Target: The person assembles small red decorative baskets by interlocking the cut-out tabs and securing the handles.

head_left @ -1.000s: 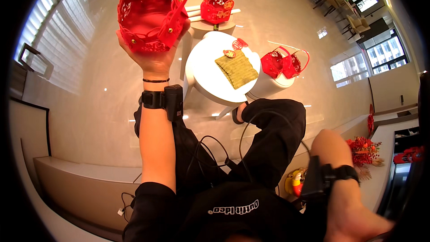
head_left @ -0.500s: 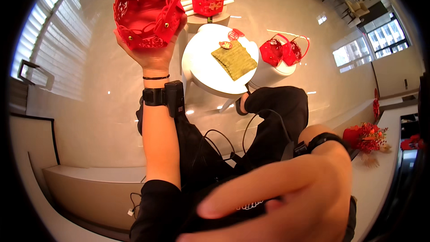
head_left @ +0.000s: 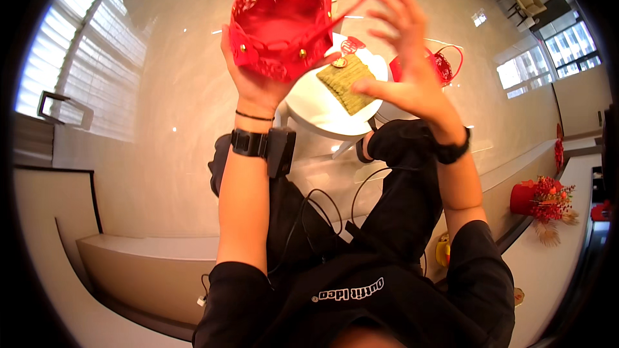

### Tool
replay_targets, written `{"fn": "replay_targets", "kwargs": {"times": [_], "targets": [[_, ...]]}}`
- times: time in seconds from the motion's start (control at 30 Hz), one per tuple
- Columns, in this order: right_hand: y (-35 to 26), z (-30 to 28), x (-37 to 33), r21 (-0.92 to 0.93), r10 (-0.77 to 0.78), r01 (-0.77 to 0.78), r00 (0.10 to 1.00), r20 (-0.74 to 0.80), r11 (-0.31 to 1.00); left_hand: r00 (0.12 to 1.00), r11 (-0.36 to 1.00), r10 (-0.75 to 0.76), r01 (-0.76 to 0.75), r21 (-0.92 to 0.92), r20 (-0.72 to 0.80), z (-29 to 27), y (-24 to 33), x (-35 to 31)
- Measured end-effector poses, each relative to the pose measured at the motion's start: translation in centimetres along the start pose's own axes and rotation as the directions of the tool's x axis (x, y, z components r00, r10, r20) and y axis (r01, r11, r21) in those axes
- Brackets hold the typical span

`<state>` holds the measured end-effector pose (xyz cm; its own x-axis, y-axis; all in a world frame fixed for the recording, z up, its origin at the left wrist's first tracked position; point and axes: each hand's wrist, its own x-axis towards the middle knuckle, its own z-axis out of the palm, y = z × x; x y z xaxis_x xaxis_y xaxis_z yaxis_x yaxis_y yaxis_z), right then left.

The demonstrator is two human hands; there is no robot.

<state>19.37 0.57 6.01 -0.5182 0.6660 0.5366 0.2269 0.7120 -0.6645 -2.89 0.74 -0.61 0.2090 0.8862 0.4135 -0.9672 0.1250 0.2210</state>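
Observation:
My left hand (head_left: pixel 253 89) holds up a red felt basket (head_left: pixel 274 61) from beneath, its palm and fingers around the base. The basket has cut-out scalloped walls, gold studs and a thin handle strap, and its inside faces me. My right hand (head_left: pixel 412 74) is raised to the right of it, fingers spread, holding nothing and apart from the strap. Beneath the hands is a round white table (head_left: pixel 306 106). A folded olive-green textured piece (head_left: pixel 347 82) lies on it, with small red and gold ornaments (head_left: pixel 351 44) at its far edge.
Behind my right hand, another red basket (head_left: pixel 442 66) stands on a light stool, partly hidden. My legs (head_left: pixel 403 187) flank the near side of the table, with black cables across my lap. A red potted arrangement (head_left: pixel 538 200) sits on the right-hand ledge.
The held basket has moved right, now covering the basket on the far stand. My right hand has swung from close in front of me out beyond the table, its fingers spreading.

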Motion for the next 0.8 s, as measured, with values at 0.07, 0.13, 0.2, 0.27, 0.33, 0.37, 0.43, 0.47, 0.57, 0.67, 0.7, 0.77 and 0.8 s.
{"fn": "replay_targets", "kwargs": {"times": [0.07, 0.13, 0.2, 0.27, 0.33, 0.37, 0.43, 0.47, 0.57, 0.67, 0.7, 0.77, 0.8], "targets": [[4.1, 1.6, -0.5, 0.202, 0.112, -0.118, 0.993, 0.041, 0.972, 0.99, 0.982, -0.036, 0.06, 0.178, -0.133, 0.7, -1.0, 0.4], [6.6, 3.5, -0.7, 0.461, 0.072, -0.059, 0.997, -0.011, 0.886, 0.976, 0.978, -0.018, 0.062, 0.198, -0.219, 0.4, -2.4, 0.8], [7.2, 3.3, -0.9, 0.423, 0.065, -0.048, 0.998, -0.024, 0.905, 0.941, 0.885, -0.064, 0.207, 0.417, -0.332, -0.1, -3.5, 0.6], [8.6, 3.5, -1.5, 0.529, 0.134, -0.096, 0.99, -0.033, 0.843, 0.938, 0.787, 0.01, 0.207, 0.581, -0.348, -1.0, -3.7, 1.0], [10.1, 2.9, -1.8, 0.557, 0.166, -0.128, 0.986, -0.016, 0.82, 0.923, 0.584, 0.112, 0.238, 0.776, -0.368, -2.2, -3.1, 1.0], [10.1, 2.1, -1.5, 0.576, 0.185, -0.151, 0.983, 0.001, 0.803, 0.952, 0.503, 0.126, 0.179, 0.846, -0.277, -2.4, -2.8, 1.2], [10.8, 1.5, -1.4, 0.582, 0.174, -0.151, 0.985, 0.016, 0.799, 0.984, 0.473, 0.043, 0.132, 0.871, -0.172, -2.6, -2.3, 1.3], [11.1, 1.3, -1.5, 0.56, 0.176, -0.157, 0.984, 0.019, 0.814, 0.993, 0.457, 0.001, 0.105, 0.883, -0.119, -2.5, -2.2, 1.3], [10.8, 0.4, -1.6, 0.535, 0.211, -0.212, 0.975, 0.064, 0.818, 0.987, 0.333, 0.034, 0.136, 0.933, -0.156, -2.3, -2.4, 1.5], [11.1, 0.4, -1.9, 0.566, 0.23, -0.233, 0.97, 0.078, 0.791, 0.99, 0.316, 0.022, 0.125, 0.941, -0.139, -2.2, -2.8, 1.3], [11.2, 0.4, -1.9, 0.595, 0.218, -0.23, 0.972, 0.093, 0.77, 0.993, 0.285, 0.021, 0.107, 0.952, -0.118, -2.4, -3.0, 1.4], [11.2, 0.3, -2.0, 0.65, 0.19, -0.222, 0.974, 0.121, 0.727, 0.991, 0.271, 0.025, 0.119, 0.955, -0.13, -2.6, -3.4, 1.3], [11.1, 0.2, -2.2, 0.6, 0.163, -0.213, 0.977, 0.137, 0.771, 0.986, 0.287, 0.03, 0.148, 0.946, -0.163, -2.7, -3.5, 1.2]]}}
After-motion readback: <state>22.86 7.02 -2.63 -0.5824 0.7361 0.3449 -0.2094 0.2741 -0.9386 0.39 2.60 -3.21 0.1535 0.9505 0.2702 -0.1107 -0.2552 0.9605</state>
